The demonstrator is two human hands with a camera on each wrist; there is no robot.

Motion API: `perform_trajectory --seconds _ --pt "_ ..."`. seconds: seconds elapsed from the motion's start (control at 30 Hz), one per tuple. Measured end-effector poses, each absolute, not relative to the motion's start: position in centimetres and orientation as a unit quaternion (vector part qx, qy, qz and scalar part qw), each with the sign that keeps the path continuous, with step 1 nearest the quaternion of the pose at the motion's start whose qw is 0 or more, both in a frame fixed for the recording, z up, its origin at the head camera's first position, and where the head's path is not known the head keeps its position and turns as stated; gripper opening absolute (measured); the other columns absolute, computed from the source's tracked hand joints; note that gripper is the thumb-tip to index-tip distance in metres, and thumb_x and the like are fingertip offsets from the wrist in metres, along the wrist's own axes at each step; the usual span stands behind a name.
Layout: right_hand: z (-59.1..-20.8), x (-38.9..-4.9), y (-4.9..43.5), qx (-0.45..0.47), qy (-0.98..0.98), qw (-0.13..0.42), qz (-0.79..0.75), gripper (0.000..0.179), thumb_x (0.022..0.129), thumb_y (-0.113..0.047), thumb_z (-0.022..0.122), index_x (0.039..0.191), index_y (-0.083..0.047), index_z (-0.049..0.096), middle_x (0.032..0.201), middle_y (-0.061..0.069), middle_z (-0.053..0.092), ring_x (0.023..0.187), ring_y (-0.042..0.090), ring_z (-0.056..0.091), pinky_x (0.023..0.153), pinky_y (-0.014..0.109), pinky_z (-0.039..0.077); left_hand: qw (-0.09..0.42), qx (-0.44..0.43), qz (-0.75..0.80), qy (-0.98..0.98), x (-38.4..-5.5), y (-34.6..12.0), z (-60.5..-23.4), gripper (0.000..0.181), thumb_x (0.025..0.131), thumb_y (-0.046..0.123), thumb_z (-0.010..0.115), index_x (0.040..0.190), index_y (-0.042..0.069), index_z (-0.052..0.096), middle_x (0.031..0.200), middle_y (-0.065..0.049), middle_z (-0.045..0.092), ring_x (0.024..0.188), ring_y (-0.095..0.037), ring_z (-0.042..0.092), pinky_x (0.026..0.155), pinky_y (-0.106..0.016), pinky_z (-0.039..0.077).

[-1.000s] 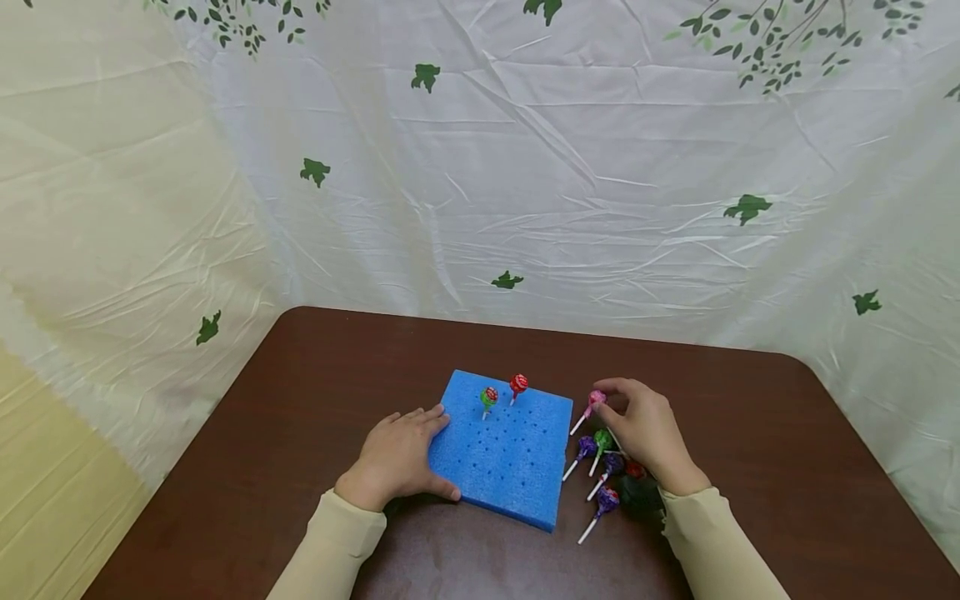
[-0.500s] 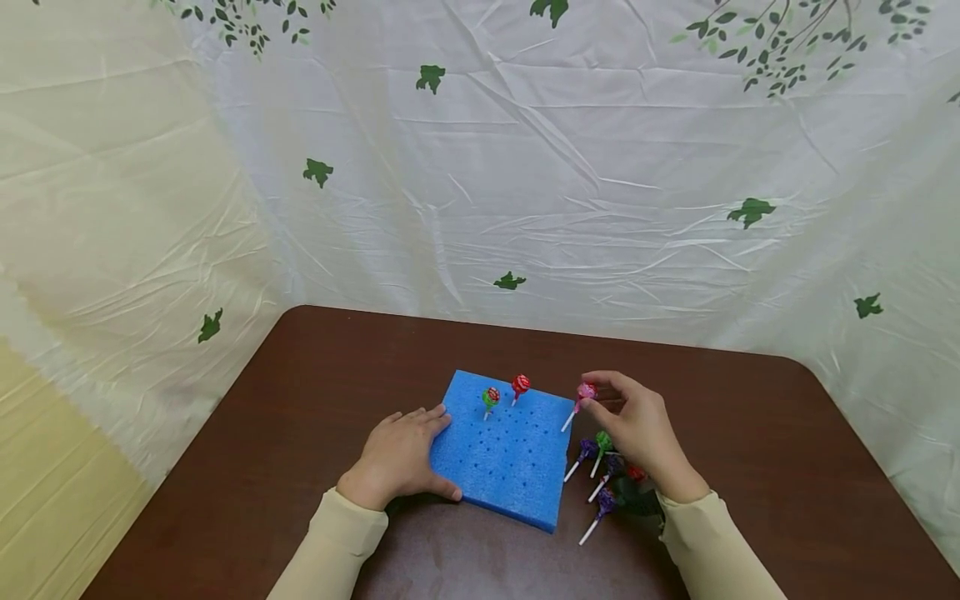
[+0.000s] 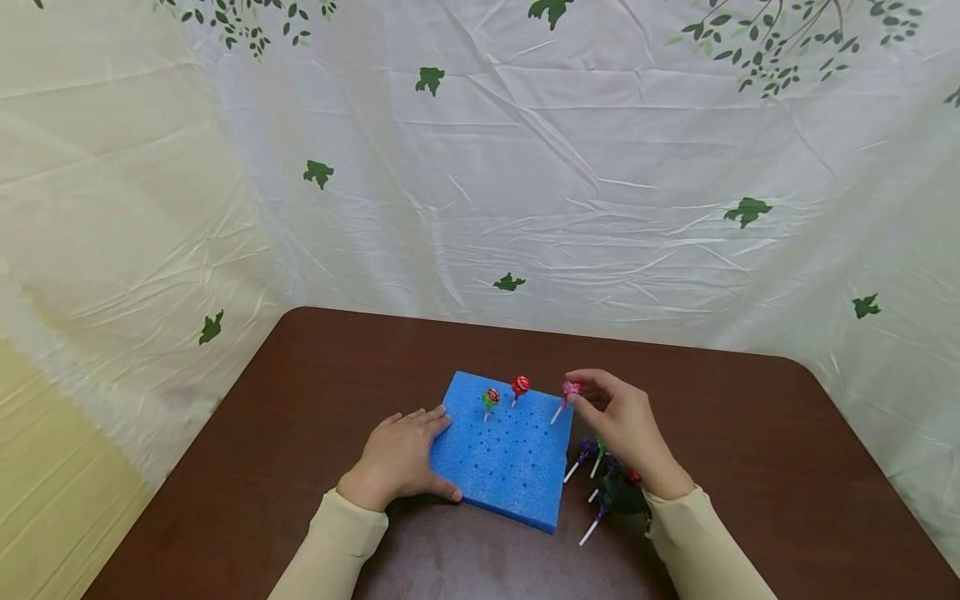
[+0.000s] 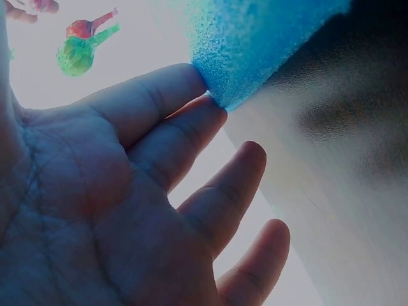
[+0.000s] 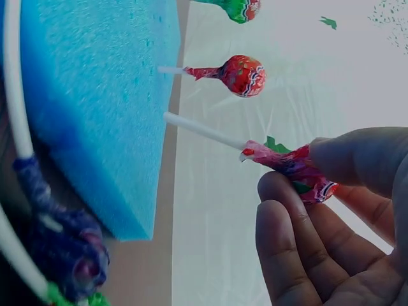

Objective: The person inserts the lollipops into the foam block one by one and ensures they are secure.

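Observation:
A blue foam board (image 3: pixel 498 467) with rows of small holes lies on the table. My left hand (image 3: pixel 396 460) rests along its left side, fingers fairly straight and touching its edge, thumb at the near corner. My right hand (image 3: pixel 628 421) pinches a pink lollipop (image 5: pixel 299 167) by its wrapped head, between thumb and fingers. Its white stick points down at the board's far right part; whether the tip touches the foam I cannot tell. A red lollipop (image 3: pixel 521 386) and a green-and-red lollipop (image 3: pixel 491 397) stand upright in the board.
Several wrapped lollipops, among them a purple lollipop (image 3: pixel 587 450), lie in a loose pile right of the board, partly under my right forearm. The brown table (image 3: pixel 360 350) ends at a hanging white cloth (image 3: pixel 637 250) with green leaf prints.
My right hand has carried the pink lollipop leftward, from beside the board to over its far right corner. My left hand and the board stay where they were.

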State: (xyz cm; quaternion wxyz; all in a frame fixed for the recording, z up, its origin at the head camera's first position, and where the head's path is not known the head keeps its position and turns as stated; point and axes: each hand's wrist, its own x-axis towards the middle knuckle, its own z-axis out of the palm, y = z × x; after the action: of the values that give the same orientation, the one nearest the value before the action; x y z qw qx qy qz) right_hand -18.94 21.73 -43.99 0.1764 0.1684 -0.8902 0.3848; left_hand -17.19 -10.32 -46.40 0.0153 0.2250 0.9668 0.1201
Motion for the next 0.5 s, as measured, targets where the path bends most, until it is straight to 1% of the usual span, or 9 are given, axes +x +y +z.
perform_trajectory --seconds 0.03,0.13,0.37,0.5 --pt "-44.0 -19.0 21.6 0.170 -0.890 0.178 0.384 0.030 0.092 -0.007 0.073 0.121 -0.007 0.067 0.100 0.001 0.073 0.088 0.015 0.068 0.075 0.025 0.056 0.015 0.225 0.120 0.967 -17.2 -10.3 -46.4 0.109 0.059 0.070 0.083 0.145 0.011 0.053 0.153 -0.005 0.045 0.139 -0.031 0.041 0.111 -0.055 0.031" --pt "-43.9 -19.2 21.2 0.170 -0.889 0.179 0.386 0.030 0.092 -0.008 0.072 0.122 -0.007 0.067 0.102 0.001 0.072 0.089 0.015 0.068 0.076 0.027 0.057 0.015 0.225 0.121 0.967 -17.1 -10.4 -46.4 0.109 0.059 0.070 0.083 0.145 0.011 0.053 0.153 -0.006 0.045 0.139 -0.032 0.041 0.111 -0.055 0.031" --pt "-44.1 -19.7 20.1 0.164 -0.884 0.182 0.399 0.032 0.093 -0.008 0.072 0.124 -0.007 0.065 0.104 0.004 0.073 0.092 0.019 0.070 0.079 0.037 0.058 0.014 0.225 0.121 0.967 -17.1 -10.4 -46.4 0.108 0.060 0.070 0.083 0.145 0.012 0.054 0.153 -0.006 0.045 0.139 -0.032 0.042 0.111 -0.055 0.032" --pt "-44.7 -19.9 19.8 0.155 -0.885 0.175 0.402 0.032 0.093 -0.009 0.072 0.125 -0.009 0.066 0.105 0.003 0.073 0.094 0.018 0.069 0.080 0.036 0.058 0.014 0.226 0.121 0.966 -17.1 -10.4 -46.3 0.108 0.060 0.070 0.084 0.145 0.011 0.053 0.153 -0.005 0.044 0.139 -0.031 0.041 0.111 -0.055 0.031"
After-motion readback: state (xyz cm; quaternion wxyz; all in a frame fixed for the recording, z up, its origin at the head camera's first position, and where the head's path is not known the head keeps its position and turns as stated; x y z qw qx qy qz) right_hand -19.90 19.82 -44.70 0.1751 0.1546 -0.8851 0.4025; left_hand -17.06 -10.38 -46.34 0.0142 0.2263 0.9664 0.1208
